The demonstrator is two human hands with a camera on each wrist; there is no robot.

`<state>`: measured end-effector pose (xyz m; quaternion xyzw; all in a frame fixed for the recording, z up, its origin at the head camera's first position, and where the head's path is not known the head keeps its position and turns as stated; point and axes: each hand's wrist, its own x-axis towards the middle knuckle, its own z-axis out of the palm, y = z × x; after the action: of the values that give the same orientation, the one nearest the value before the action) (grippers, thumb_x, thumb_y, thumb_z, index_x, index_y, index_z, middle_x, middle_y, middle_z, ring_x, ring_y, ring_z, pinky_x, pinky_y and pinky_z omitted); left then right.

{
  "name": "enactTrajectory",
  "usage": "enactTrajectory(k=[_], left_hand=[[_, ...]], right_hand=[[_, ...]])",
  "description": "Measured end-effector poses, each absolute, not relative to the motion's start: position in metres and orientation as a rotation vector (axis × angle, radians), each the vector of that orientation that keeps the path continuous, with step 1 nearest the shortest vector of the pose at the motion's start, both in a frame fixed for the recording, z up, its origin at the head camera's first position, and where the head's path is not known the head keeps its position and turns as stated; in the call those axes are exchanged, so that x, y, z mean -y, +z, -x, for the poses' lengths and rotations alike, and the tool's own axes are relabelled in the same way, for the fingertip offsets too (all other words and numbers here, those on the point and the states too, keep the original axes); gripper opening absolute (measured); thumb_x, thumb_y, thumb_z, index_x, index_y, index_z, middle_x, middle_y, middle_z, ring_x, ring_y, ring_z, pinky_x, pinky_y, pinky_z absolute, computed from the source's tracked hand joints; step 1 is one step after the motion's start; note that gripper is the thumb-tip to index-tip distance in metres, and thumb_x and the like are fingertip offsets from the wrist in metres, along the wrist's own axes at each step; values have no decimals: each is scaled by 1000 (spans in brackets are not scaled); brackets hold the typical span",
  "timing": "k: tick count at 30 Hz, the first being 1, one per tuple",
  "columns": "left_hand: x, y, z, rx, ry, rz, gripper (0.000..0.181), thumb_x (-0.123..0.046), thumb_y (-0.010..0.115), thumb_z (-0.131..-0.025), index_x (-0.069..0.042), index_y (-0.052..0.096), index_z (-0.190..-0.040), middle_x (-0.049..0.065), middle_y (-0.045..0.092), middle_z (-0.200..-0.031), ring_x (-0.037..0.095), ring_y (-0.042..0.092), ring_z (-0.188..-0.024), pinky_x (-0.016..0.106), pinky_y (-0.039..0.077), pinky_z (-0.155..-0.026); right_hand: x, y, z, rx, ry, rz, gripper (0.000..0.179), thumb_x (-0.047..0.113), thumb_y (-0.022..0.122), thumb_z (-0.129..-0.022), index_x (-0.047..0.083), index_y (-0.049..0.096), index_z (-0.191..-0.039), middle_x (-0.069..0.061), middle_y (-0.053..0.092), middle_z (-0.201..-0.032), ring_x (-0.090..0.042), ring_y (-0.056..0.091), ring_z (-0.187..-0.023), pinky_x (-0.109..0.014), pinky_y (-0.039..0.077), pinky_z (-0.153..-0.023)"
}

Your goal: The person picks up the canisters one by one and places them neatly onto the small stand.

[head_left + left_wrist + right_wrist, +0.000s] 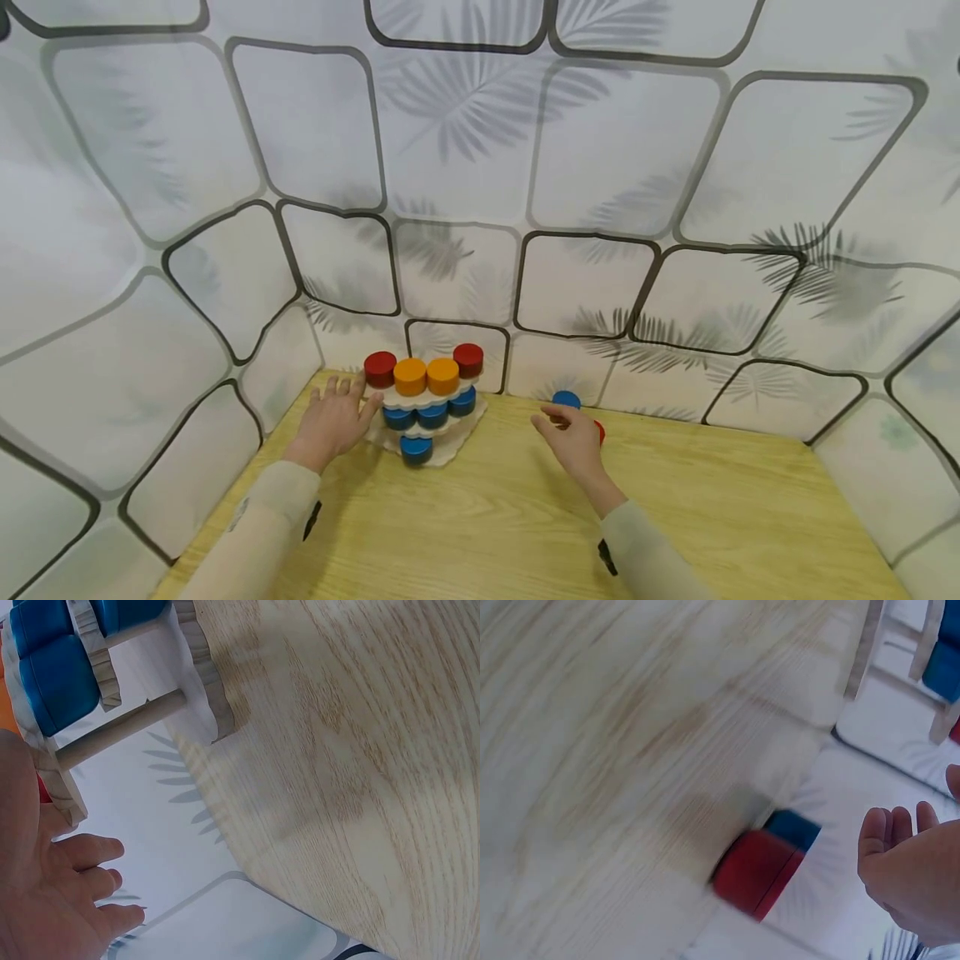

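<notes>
A tiered wooden stand (pixel 455 440) with wavy-edged shelves bears two red cylinders (pixel 380 369) and two orange cylinders (pixel 410 377) on top. Three blue cylinders (pixel 432 416) line its middle level, and a single blue one (pixel 416 450) sits lowest. My left hand (pixel 330 427) is at the top shelf's left end, fingers extended and thumb toward the shelf. Over the table beyond the stand's right side, my right hand (pixel 573 443) has its fingers loosely bent, holding nothing. Close by it are a loose blue cylinder (pixel 566 399) and a loose red cylinder (pixel 754 874), partly hidden by the hand in the head view.
The light wood table (pixel 480 533) runs back to a wall (pixel 465 275) with a leaf and outline pattern. Similar patterned walls close in the left and right sides. The stand is near the table's back left corner.
</notes>
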<state>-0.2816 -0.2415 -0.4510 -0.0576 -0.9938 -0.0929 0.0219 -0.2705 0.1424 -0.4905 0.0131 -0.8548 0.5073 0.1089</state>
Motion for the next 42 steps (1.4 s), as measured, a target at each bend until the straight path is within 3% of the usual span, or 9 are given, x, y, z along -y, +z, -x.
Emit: enactTrajectory(k=[11,24,42], left_hand=[[243,-452,279,3086,-300,187,74,-52,28,-114,3,28,-165,34,41,-161,59,31,-151,76,23,-122],[243,-451,276,3087,-309,193,73,-51,29,-114,2,28,-165,34,41,-161,59,30,-152,76,22,-122],[245,-453,274,3046,-297,188,73,-52,30,-114,1,30,-165,34,39,-163,58,28,-153,77,21,-122]], right_hand=[[-191,-494,271,2550,1400,163,47,31,77,-98,3,71,-135,-22,70,-135,-39,67,-121,-54,58,-99],[-214,-510,270,2585,1447,225,59,24,75,-99,-3,56,-148,-29,55,-152,-45,51,-140,-58,49,-113],[-219,-520,268,2643,1490,283,70,24,78,-96,-9,49,-150,-35,54,-149,-50,53,-137,-59,47,-114]])
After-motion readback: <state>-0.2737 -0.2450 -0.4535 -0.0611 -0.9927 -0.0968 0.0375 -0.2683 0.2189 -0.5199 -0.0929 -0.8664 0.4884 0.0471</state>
